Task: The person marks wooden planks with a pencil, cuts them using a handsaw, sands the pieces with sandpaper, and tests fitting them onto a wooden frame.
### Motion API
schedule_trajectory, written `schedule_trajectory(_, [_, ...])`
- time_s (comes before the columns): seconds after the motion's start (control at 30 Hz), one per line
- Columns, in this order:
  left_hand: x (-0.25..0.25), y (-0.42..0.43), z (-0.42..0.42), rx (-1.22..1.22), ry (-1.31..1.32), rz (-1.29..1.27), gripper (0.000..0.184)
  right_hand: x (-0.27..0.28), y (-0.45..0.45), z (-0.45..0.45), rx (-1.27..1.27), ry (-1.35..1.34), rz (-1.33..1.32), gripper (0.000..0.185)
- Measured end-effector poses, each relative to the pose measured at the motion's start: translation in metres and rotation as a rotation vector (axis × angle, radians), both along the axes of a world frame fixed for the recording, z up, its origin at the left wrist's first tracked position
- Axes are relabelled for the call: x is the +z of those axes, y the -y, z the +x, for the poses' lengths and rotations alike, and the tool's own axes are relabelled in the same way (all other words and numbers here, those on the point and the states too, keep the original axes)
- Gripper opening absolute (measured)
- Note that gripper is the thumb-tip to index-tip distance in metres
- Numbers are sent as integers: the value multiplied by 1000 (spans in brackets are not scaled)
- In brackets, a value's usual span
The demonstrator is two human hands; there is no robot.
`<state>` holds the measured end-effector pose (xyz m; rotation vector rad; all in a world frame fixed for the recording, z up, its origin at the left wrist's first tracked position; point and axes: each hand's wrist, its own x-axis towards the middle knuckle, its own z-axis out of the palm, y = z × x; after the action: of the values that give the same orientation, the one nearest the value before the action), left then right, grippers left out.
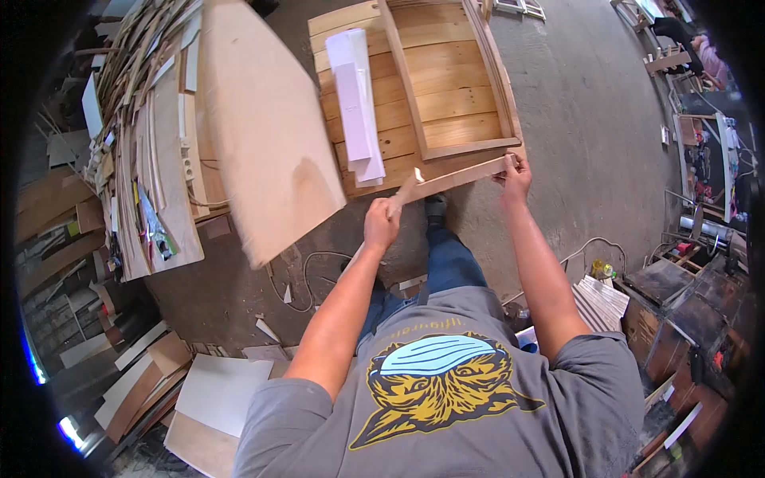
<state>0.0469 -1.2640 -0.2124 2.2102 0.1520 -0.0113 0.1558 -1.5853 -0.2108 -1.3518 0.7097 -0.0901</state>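
Observation:
A thin, narrow wooden strip [462, 176] spans the space between my hands, just off the near edge of the plank-topped table [390, 143]. My right hand [515, 177] pinches its right end close to the corner of a wooden frame [422, 119]. At the other end, my left hand [382, 224] is closed around the strip, which looks bent or doubled near the fingers; I cannot tell whether a second piece is there. The rectangular frame lies on the planks. Left of it rests a stack of long whitish-pink strips [355, 111].
A large plywood sheet [271, 127] stands left of the table. Beyond it are piled wood offcuts [147, 119]. A cable [307, 279] and scraps lie on the floor. Dark boxes or cabinets [665, 283] stand at the right, and more boards [215, 398] lie lower left.

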Motion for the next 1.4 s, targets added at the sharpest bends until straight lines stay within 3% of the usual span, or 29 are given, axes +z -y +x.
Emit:
schedule_trajectory(0.07, [-10, -20, -30, -72, 4, 27, 30, 6, -16, -23, 3, -20, -101, 23])
schedule_trajectory(0.2, [0, -75, -95, -66, -5, -21, 31, 21, -74, -90, 29, -15, -188, 23])
schedule_trajectory(0.33, [22, -165, -165, 101, -113, -41, 29, 7, -159, -162, 97, -71, -45, 21])
schedule_trajectory(0.4, [41, -217, -198, 298, -185, -65, 32, 6, -220, -196, 188, -124, 35, 21])
schedule_trajectory(0.53, [72, -326, -257, 769, -146, -271, 27, 21, -355, -241, 468, -198, 78, 17])
schedule_trajectory(0.63, [70, -411, -292, 990, 148, -320, 20, 35, -452, -257, 753, -194, 70, 17])
schedule_trajectory(0.8, [106, -539, -324, 1092, 369, -397, 18, 74, -581, -267, 1395, -13, 23, 17])
schedule_trajectory(0.9, [125, -600, -332, 1114, 415, -389, 18, 81, -651, -271, 1660, 103, -32, 18])
schedule_trajectory(0.93, [129, -622, -333, 1123, 414, -373, 18, 83, -674, -267, 1734, 25, -19, 18])
schedule_trajectory(1.23, [151, -823, -332, 1273, 352, -492, 23, 67, -901, -253, 1707, -28, 31, 25])
schedule_trajectory(1.4, [163, -929, -332, 1279, 332, -292, 24, 84, -1016, -243, 1776, 374, -176, 39])
